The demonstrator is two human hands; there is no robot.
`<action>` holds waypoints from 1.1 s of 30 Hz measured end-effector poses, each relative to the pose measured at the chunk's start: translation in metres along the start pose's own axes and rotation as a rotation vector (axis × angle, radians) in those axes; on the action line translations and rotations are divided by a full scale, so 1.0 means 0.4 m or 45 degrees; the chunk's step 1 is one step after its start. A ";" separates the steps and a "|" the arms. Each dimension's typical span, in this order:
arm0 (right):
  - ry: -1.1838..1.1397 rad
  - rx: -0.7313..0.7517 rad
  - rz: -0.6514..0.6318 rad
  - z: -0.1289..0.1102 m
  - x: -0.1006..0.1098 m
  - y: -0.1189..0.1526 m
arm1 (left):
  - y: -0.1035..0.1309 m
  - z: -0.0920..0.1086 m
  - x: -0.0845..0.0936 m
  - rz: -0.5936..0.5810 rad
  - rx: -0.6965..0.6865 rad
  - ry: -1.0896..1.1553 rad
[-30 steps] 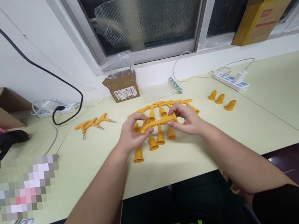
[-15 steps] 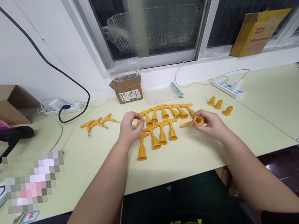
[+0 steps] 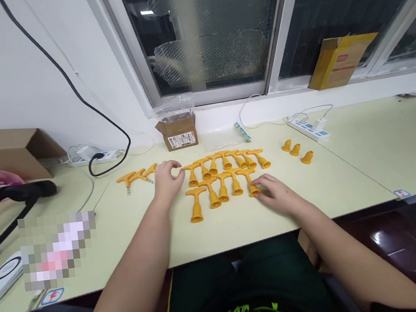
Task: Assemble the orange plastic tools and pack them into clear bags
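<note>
In the head view, several yellow T-handled corkscrews (image 3: 222, 188) with bell-shaped bases lie in two rows on the table. My right hand (image 3: 277, 194) has its thumb and fingers at the bell of the rightmost corkscrew (image 3: 252, 187) in the front row, which rests on the tabletop. Left of the rows hovers my left hand (image 3: 166, 183), its curled fingers and thumb apart with nothing between them. Beside it lie three T-handles with bare metal spirals (image 3: 137, 176). Three loose yellow bells (image 3: 295, 150) stand farther right.
An opened small cardboard box (image 3: 178, 133) and a clear plastic bag (image 3: 221, 138) are at the wall. Power strips (image 3: 309, 129) with cables lie on both sides. A black cable (image 3: 72, 86) hangs at left, above a larger carton (image 3: 4, 151).
My right hand has lowered the corkscrew from above the table to the right end of the front row. My left hand has drawn slightly left, and the view has shifted.
</note>
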State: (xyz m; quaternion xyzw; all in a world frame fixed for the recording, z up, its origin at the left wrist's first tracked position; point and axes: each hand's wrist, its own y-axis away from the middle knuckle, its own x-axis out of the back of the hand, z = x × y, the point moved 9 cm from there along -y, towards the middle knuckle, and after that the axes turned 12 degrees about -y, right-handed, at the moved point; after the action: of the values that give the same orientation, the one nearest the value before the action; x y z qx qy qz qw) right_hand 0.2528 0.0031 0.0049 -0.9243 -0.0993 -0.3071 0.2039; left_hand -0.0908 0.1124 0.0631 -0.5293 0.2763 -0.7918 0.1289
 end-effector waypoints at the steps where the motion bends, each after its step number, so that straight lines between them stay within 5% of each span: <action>1: -0.008 0.009 0.001 0.003 0.000 0.001 | 0.003 -0.041 0.006 -0.016 0.068 -0.076; 6: -0.014 0.010 0.025 0.021 0.000 0.005 | 0.043 -0.229 0.033 -0.128 0.337 -0.326; 11: -0.090 -0.040 0.018 0.038 -0.001 0.013 | 0.073 -0.311 -0.001 -0.351 0.470 -0.390; 15: -0.272 -0.104 0.091 0.074 0.021 0.020 | 0.078 -0.312 -0.042 -0.480 0.488 -0.483; 20: -0.223 -0.068 0.247 0.104 0.092 0.017 | 0.066 -0.289 -0.058 -0.451 0.403 -0.642; 30: 0.552 -0.292 0.653 0.274 0.389 0.058 | 0.061 -0.258 -0.078 -0.652 0.122 -0.689; 33: 0.636 -0.380 0.710 0.332 0.431 0.088 | 0.068 -0.228 -0.064 -0.659 -0.056 -0.680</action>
State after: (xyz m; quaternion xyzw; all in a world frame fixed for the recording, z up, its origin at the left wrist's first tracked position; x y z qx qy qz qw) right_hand 0.4700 0.0398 0.0020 -0.8322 0.2537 -0.4662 0.1608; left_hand -0.1658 0.1307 0.0017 -0.7721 0.1068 -0.6261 -0.0196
